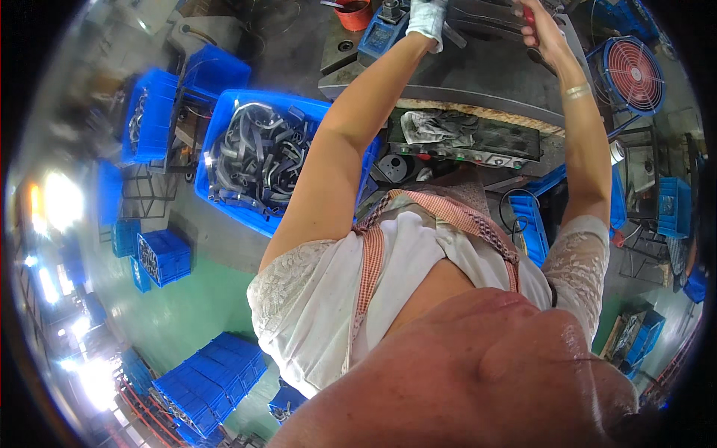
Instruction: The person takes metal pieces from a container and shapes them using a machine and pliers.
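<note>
Crates of blue plastic (pixel 163 256) are seen at the far left on the green floor (pixel 196 310), with a stack of them (pixel 211 384) lower down. Nearer the middle, a large blue bin (pixel 237 112) is filled with curved grey metal parts (pixel 258 153) and stands just beside the left edge of the dark metal table (pixel 485 71).

The left hand (pixel 428 19), covered by a white work glove, is stretched up over the table near its far edge, beside a blue block-shaped fixture (pixel 381 33) and an orange-red cup (pixel 354 13); whether its fingers are spread or closed cannot be told, since the hand is cut by the upper rim.

The right hand (pixel 539 33) is bare and raised further right, its fingers closed around a red handle (pixel 529 16) at the table's far edge. Below the table's near edge a control panel with buttons (pixel 463 153) is seen, a grey rag (pixel 433 125) lying on top. A red caged fan (pixel 633 75) stands at the right.
</note>
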